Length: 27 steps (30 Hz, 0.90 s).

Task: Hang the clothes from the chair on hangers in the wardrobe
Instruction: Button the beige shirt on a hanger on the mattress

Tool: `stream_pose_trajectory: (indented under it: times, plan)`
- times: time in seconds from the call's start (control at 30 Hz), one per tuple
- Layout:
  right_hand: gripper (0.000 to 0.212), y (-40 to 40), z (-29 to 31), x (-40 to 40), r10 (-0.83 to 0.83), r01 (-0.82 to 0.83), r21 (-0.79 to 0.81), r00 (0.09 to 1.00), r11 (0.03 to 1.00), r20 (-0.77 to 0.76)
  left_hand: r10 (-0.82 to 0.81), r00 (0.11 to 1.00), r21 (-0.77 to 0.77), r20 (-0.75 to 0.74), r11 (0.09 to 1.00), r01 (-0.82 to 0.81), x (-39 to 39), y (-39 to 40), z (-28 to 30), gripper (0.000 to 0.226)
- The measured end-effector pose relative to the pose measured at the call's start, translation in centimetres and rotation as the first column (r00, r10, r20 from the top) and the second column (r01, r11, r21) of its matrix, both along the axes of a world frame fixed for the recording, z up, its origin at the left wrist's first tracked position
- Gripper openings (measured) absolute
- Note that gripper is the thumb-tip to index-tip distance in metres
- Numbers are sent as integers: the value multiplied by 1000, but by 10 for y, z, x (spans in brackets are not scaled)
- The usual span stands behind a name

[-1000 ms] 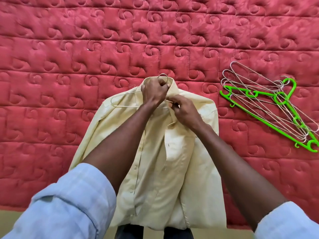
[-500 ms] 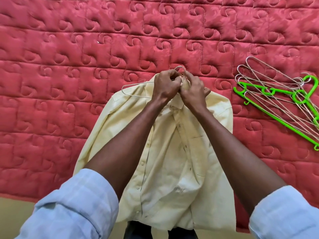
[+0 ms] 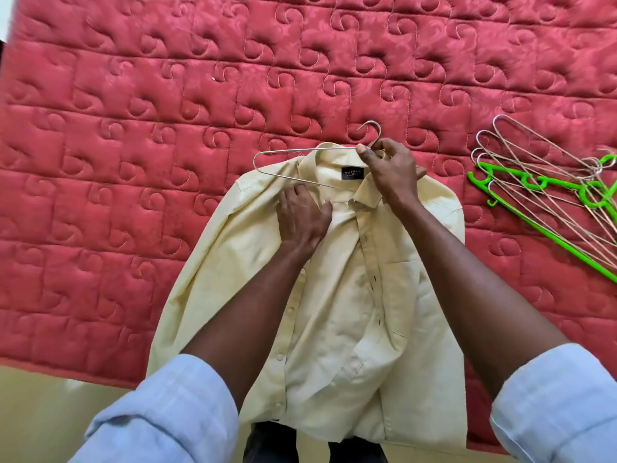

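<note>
Right hand [image 3: 392,172] pinches wire hanger [image 3: 267,172] | left hand [image 3: 302,218] flat on cotton shirt [image 3: 350,295]

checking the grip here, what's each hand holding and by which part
The right hand pinches the wire hanger at the neck just below its hook. The left hand holds nothing; it rests flat on the yellow shirt near the collar.

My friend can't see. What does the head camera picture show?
A pale yellow shirt lies on a red quilt. The right hand pinches a wire hanger near its hook, and the left hand rests by the collar. More hangers lie to the right.
</note>
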State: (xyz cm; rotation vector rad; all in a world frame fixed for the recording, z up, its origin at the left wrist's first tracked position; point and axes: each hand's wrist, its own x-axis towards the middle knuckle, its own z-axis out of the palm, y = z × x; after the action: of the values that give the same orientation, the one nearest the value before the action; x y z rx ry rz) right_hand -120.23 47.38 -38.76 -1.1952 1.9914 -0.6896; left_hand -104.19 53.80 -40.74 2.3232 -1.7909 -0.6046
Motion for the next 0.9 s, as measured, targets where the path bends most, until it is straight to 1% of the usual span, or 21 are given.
stream_pose_trajectory:
  times: [0.07,0.1,0.2,0.3,0.37,0.4,0.47,0.5,0.63,0.7,0.77,0.83,0.9]
  plan:
    - [36,1,-1,0,-1,1,-12,1000,1000,-28,0,1000,1,9,1000,0,-3,-4,3,44]
    - [35,1,-1,0,-2,2,-12,999,1000,-41,19,1000,-12,-22,1000,-19,-1,-5,5,38]
    - [31,1,1,-1,-4,4,-7,999,1000,-37,155,968,-60,-196,984,-169,13,-8,9,25]
    - [31,2,4,-3,-1,0,-3,999,1000,-32,312,888,-46,-339,937,-346,37,-19,15,21]
    - [30,3,3,-5,-8,8,-7,1000,1000,-21,402,823,12,-402,901,-434,55,-30,19,22]
    - [30,3,2,-6,-12,12,-7,1000,1000,-9,443,775,50,-451,879,-474,64,-36,20,24]
    - [30,2,3,-8,-20,20,-22,1000,1000,19,488,681,117,-546,849,-515,79,-48,20,31]
    - [30,2,3,-9,-18,18,-15,999,1000,38,492,660,137,-567,847,-514,85,-53,21,31]
    - [35,1,4,-14,-18,18,2,991,1000,135,468,670,130,-576,862,-490,96,-67,27,20]
    - [36,0,0,-13,-12,8,22,989,1000,149,414,718,72,-559,887,-456,96,-75,36,24]
    - [36,2,-4,-9,20,-27,58,994,998,105,336,797,7,-502,923,-385,94,-82,49,24]
    - [40,5,-9,-4,14,-17,62,999,998,49,254,866,-69,-430,947,-313,90,-86,58,19]
    - [26,3,-9,1,15,-11,56,998,998,-61,226,880,-135,-418,942,-306,86,-87,64,17]
